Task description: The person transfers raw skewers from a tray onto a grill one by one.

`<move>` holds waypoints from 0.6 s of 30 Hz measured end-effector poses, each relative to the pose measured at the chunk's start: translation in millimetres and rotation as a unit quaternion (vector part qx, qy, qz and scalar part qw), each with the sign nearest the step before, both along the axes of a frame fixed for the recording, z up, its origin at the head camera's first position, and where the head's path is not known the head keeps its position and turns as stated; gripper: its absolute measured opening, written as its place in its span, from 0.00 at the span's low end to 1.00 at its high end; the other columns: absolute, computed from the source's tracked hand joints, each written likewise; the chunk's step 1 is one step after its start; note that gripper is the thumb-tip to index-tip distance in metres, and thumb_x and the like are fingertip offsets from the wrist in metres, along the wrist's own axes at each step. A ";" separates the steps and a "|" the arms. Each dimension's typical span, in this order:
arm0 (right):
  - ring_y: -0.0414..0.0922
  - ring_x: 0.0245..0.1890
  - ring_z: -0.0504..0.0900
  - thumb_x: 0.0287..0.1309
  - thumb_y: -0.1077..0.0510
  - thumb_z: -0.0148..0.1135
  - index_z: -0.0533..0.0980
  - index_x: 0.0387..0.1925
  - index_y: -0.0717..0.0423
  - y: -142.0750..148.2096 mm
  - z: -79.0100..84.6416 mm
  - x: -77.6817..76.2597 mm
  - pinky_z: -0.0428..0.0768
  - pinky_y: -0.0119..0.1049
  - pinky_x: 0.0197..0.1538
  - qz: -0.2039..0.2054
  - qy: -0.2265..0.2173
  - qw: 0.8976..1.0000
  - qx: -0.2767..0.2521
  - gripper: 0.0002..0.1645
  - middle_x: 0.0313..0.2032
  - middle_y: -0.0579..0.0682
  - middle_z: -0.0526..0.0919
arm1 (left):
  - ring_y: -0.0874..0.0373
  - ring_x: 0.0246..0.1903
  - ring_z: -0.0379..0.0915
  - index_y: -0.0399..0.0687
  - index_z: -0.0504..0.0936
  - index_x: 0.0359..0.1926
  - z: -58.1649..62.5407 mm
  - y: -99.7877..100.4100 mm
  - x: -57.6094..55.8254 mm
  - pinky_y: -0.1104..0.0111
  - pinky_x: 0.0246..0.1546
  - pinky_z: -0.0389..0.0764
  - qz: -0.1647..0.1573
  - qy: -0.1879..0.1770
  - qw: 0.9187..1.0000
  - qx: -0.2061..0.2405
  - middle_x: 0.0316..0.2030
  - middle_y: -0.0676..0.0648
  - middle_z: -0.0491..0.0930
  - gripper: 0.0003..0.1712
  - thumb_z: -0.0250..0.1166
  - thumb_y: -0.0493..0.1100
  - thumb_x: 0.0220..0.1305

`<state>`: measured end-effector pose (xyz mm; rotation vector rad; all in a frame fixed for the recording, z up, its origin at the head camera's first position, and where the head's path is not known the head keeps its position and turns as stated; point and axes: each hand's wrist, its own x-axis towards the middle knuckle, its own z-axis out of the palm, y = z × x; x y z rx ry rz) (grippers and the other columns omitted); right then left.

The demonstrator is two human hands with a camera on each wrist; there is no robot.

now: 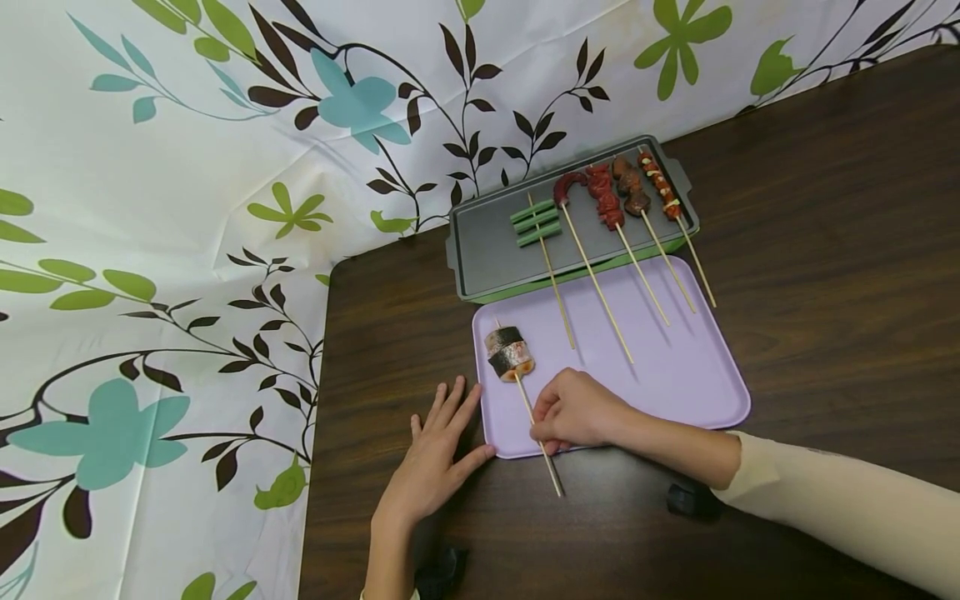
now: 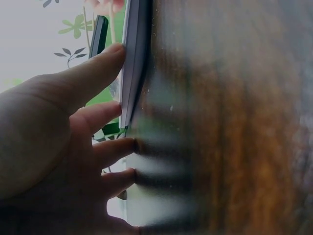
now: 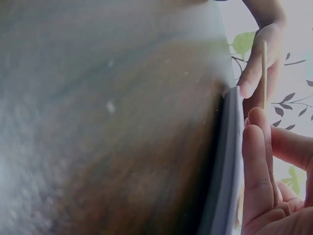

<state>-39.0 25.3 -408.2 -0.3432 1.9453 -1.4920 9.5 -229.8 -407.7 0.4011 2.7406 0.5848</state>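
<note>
On the left part of a lilac tray (image 1: 660, 379) lies a skewer (image 1: 511, 354) of pale rolled pieces with dark wrapping, its bare stick reaching over the tray's front edge. My right hand (image 1: 577, 410) pinches that stick between thumb and fingers, seen also in the right wrist view as a thin stick (image 3: 264, 73) above the fingertips. With fingers spread, my left hand (image 1: 431, 458) rests on the table at the tray's left front corner. Its thumb touches the tray rim (image 2: 128, 73) in the left wrist view.
Behind the tray stands a grey grill plate (image 1: 487, 250) with a green base. Across it lie several skewers, among them green pieces (image 1: 536, 223), a curled dark red piece (image 1: 567, 185) and red chunks (image 1: 604, 197). A leaf-patterned cloth (image 1: 225, 167) borders the dark wooden table (image 1: 840, 250).
</note>
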 end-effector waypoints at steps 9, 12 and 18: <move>0.44 0.16 0.82 0.52 0.68 0.70 0.79 0.23 0.60 5.1 9.6 9.9 0.79 0.33 0.21 0.021 -0.005 1.000 -0.023 0.07 0.15 0.48 0.82 | 0.50 0.75 0.29 0.71 0.47 0.77 -0.3 0.0 0.2 0.28 0.61 0.39 0.002 -0.001 1.000 0.004 0.77 0.54 0.40 0.45 0.59 0.66 0.65; 0.44 0.16 0.82 0.52 0.68 0.70 0.79 0.22 0.59 6.1 12.5 12.3 0.77 0.32 0.20 0.027 0.010 0.999 -0.030 0.08 0.14 0.47 0.82 | 0.50 0.76 0.29 0.71 0.47 0.77 -0.1 0.1 0.3 0.29 0.61 0.39 0.002 -0.002 1.000 0.004 0.77 0.54 0.40 0.45 0.59 0.66 0.65; 0.43 0.15 0.81 0.52 0.67 0.70 0.80 0.21 0.56 8.1 26.2 11.4 0.77 0.32 0.20 0.040 0.051 0.997 -0.034 0.09 0.14 0.45 0.81 | 0.50 0.75 0.30 0.72 0.47 0.77 0.7 0.7 0.3 0.28 0.61 0.39 0.001 -0.001 1.000 0.004 0.77 0.53 0.40 0.45 0.58 0.66 0.66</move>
